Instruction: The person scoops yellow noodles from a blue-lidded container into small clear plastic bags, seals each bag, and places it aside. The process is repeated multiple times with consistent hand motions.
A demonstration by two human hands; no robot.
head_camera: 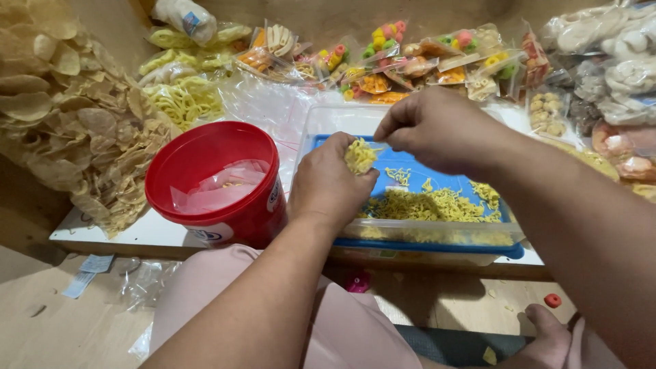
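— Yellow noodle bits (360,156), a small clump of them: where do they sit?

— In the left hand (328,186), cupped closed around the clump, just above the near-left part of a clear plastic tub (321,119) with a blue floor.

— And the other hand?

— The right hand (437,130) hovers just beside the clump, fingertips pinched together at its top edge, touching or nearly touching it; I cannot tell whether a piece is between them.

— What else is in the tub?

— A loose heap of the same yellow bits (437,205) spread along its near side.

— What carries it all?

— A white tabletop (147,234). The tub stands at its near edge, toward the right. Just left of the tub, touching or almost so, stands a red bucket (219,184) with a crumpled clear bag inside.

— Further out?

— Along the far edge, small clear packets of coloured snacks (403,58). At the far-left, bags of yellow curly crackers (181,96). Off the left edge, a big bag of pale round chips (61,116). At the right edge, bags of whitish crackers (615,61).
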